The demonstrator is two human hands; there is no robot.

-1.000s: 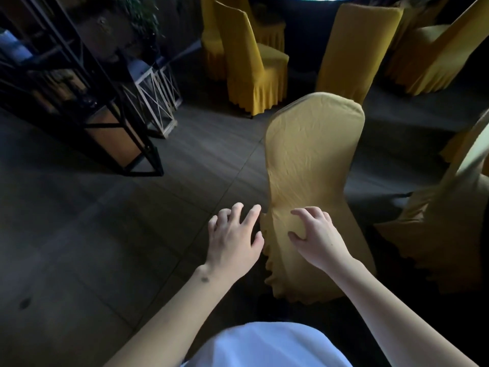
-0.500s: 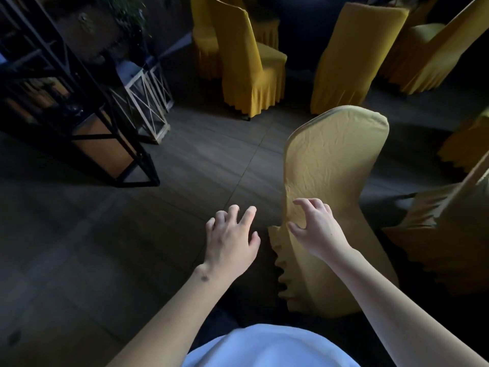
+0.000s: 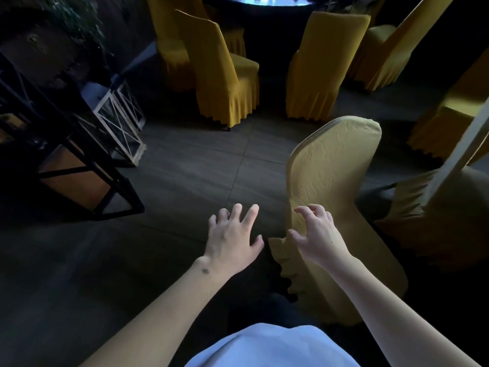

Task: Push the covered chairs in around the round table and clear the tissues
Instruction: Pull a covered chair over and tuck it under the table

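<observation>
Both hands empty with fingers spread, left hand (image 3: 232, 239) over bare floor, right hand (image 3: 317, 235) at nearest covered chair (image 3: 333, 176), well apart from round table (image 3: 264, 2); best grip the backrest top with both hands, push straight.

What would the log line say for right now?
left hand: open, over floor | right hand: open, at pale covered chair back | round table: far

The round table (image 3: 275, 2) far away is cut off by the top edge, and the things on it are too blurry to tell. The chair on the right (image 3: 444, 215) runs off the right edge. The near chair (image 3: 336, 186) hides its own seat. The dark shelf (image 3: 66, 144) is cut off on the left
</observation>
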